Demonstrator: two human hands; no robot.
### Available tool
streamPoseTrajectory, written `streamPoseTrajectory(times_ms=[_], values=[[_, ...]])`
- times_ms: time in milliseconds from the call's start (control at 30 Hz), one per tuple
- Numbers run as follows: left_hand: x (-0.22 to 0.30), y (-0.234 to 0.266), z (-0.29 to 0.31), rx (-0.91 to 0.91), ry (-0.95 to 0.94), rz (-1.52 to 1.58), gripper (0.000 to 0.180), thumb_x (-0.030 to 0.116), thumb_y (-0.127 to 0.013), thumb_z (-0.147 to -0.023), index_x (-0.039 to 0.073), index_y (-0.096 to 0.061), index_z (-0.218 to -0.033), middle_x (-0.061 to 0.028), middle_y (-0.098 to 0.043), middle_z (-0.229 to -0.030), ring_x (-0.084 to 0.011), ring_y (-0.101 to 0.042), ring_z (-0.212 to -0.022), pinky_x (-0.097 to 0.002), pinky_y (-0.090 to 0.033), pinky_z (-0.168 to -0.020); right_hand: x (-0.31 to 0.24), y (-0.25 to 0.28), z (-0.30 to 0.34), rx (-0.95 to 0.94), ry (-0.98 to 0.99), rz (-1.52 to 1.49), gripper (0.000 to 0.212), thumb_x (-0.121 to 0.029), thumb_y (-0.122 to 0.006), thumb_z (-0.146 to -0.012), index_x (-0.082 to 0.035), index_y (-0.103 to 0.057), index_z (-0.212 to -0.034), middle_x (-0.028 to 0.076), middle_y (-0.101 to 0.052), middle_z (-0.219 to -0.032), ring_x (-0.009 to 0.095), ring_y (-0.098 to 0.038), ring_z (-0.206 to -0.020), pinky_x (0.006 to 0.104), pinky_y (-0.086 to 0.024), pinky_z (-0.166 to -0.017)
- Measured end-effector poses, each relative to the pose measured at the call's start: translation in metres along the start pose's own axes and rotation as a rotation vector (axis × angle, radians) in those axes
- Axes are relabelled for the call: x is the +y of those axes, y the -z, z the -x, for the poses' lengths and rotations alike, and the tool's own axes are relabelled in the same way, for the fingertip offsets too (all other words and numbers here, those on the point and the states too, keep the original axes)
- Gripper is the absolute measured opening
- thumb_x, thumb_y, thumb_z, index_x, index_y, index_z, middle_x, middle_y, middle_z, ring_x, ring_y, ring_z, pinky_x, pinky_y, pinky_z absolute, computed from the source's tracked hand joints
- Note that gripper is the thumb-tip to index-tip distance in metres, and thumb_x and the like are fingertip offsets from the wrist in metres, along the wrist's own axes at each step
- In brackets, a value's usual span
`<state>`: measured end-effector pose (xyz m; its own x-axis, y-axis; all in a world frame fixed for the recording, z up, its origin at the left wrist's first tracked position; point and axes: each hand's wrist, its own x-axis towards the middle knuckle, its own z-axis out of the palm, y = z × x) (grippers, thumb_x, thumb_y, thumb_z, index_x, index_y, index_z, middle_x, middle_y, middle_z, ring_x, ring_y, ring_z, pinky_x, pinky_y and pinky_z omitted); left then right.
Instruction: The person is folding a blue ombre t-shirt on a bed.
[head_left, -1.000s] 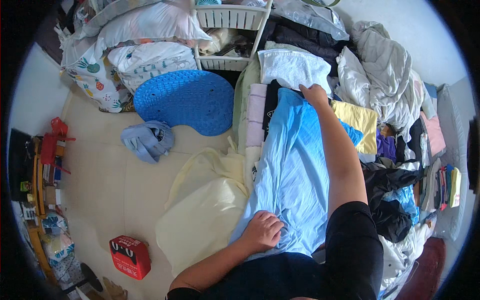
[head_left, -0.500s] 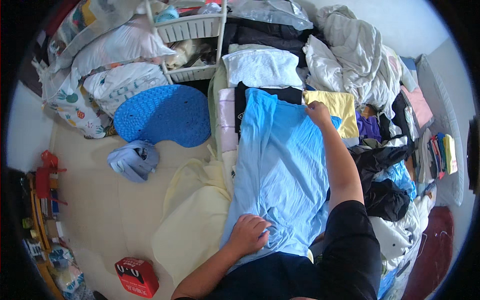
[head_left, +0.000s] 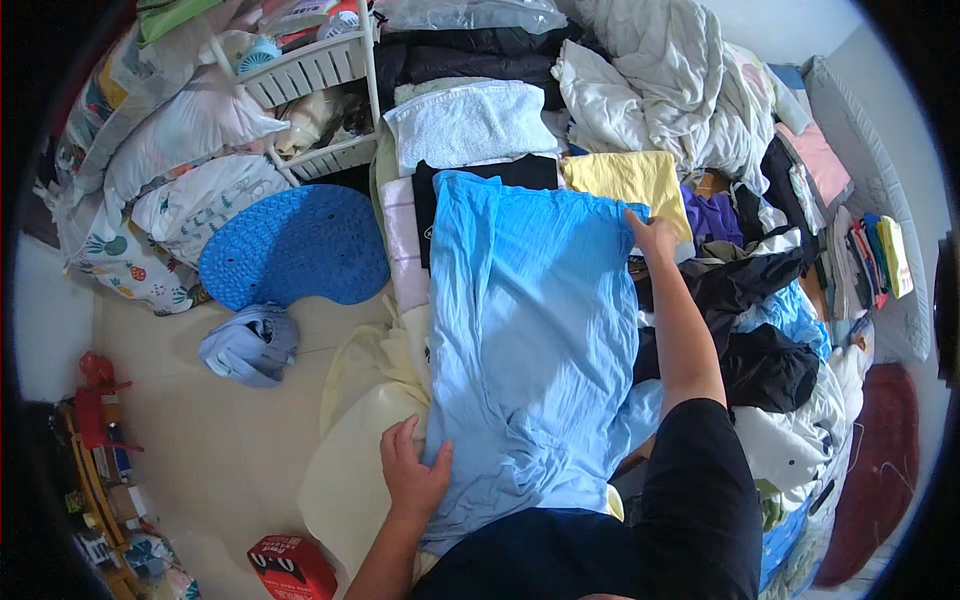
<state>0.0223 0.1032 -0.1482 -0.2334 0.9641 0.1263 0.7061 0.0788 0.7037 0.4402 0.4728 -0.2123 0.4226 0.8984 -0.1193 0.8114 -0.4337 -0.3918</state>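
Observation:
A light-blue garment (head_left: 535,330), darker toward its far end, lies spread out in front of me, with wrinkles at its near end. At its far right corner, my right hand (head_left: 652,235) pinches the edge of the cloth. By its near left edge is my left hand (head_left: 415,472), fingers spread, the thumb side touching or just over the cloth. Part of a folded black garment (head_left: 535,173) shows beyond the far edge. A folded yellow cloth (head_left: 635,185) lies just past my right hand.
A folded white towel (head_left: 470,125) lies farther back. Crumpled dark clothes (head_left: 765,365) are heaped at the right, below a white quilt (head_left: 665,80). On the floor at the left are a blue plastic mat (head_left: 295,245), a bunched grey-blue cloth (head_left: 250,345) and a red box (head_left: 292,568).
My left hand has moved left from on top of the garment to its edge, and its fingers have spread. The right hand has drawn the far corner outward, and the cloth lies flatter.

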Motion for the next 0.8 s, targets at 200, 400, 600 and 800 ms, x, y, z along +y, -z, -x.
streamPoseTrajectory(times_ms=[200,400,600,800], values=[[0.003,0.001,0.024,-0.106,0.148,-0.069,0.059,0.027,-0.072,-0.074,0.001,-0.051,-0.122,-0.0159,-0.055,-0.1,-0.0331,-0.056,-0.09,-0.0417,-0.047,-0.078,-0.066,-0.004,0.04,0.519,0.169,0.239,0.07,-0.052,-0.07,-0.073,-0.002,-0.058,-0.122,0.026,-0.056,-0.117,0.037,-0.059,-0.107,0.044,-0.048,-0.089],[0.002,-0.004,0.025,-0.102,0.065,-0.128,0.057,0.025,-0.072,-0.075,0.0,-0.051,-0.122,-0.0174,-0.057,-0.097,-0.0342,-0.057,-0.087,-0.0419,-0.047,-0.075,-0.037,-0.004,-0.018,0.084,0.432,0.278,0.049,-0.033,-0.07,-0.076,-0.01,-0.062,-0.118,0.018,-0.06,-0.117,0.035,-0.06,-0.106,0.0427,-0.049,-0.087],[-0.004,-0.006,0.031,-0.106,0.065,-0.155,0.051,0.03,-0.07,-0.079,0.003,-0.053,-0.12,-0.0182,-0.064,-0.092,-0.0345,-0.063,-0.073,-0.0423,-0.049,-0.065,-0.031,0.013,-0.048,-0.062,0.481,0.312,0.025,-0.023,-0.064,-0.08,-0.001,-0.069,-0.092,0.022,-0.067,-0.09,0.038,-0.065,-0.088,0.0453,-0.051,-0.08],[-0.009,-0.005,0.047,-0.153,0.222,-0.101,0.052,0.034,-0.07,-0.082,0.003,-0.053,-0.119,-0.0179,-0.067,-0.085,-0.0345,-0.065,-0.068,-0.0427,-0.051,-0.061,-0.005,0.047,-0.095,0.325,0.457,0.192,0.019,-0.011,-0.055,-0.077,-0.002,-0.067,-0.089,0.025,-0.065,-0.096,0.042,-0.061,-0.092,0.0465,-0.049,-0.081]])
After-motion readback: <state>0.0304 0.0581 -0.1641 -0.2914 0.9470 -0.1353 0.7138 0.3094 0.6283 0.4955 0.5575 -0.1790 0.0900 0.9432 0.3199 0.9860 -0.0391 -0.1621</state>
